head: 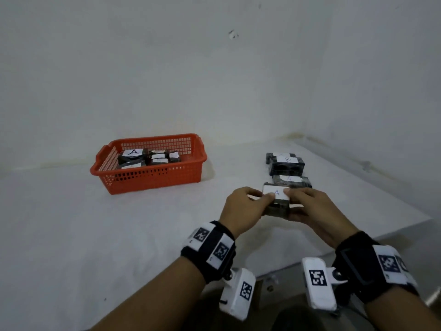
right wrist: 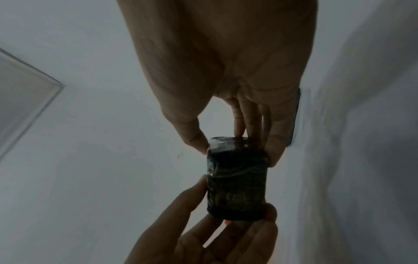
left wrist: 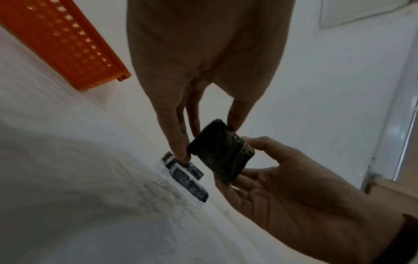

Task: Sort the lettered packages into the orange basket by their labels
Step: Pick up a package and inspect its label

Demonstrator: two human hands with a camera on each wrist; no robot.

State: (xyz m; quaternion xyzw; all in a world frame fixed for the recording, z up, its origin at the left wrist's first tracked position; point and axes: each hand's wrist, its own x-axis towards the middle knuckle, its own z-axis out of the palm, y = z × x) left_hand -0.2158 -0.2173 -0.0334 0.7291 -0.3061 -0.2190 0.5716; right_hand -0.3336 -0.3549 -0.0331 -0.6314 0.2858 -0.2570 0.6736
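One orange basket (head: 152, 177) stands on the table (head: 71, 235) at the far left. Inside it lie at least five dark packages (head: 149, 158), one of them marked A; the exact number is hard to tell. Three more packages (head: 287, 167) lie on the table at the right. One package labelled A (head: 276, 199) is held between two hands, the left hand (head: 241, 211) and the right hand (head: 315, 211).

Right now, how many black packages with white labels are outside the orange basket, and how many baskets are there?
Black wrapped packages lying on the white table: 3
Black wrapped package labelled A, held by the left hand and the right hand: 1
Orange plastic basket: 1
Total: 5
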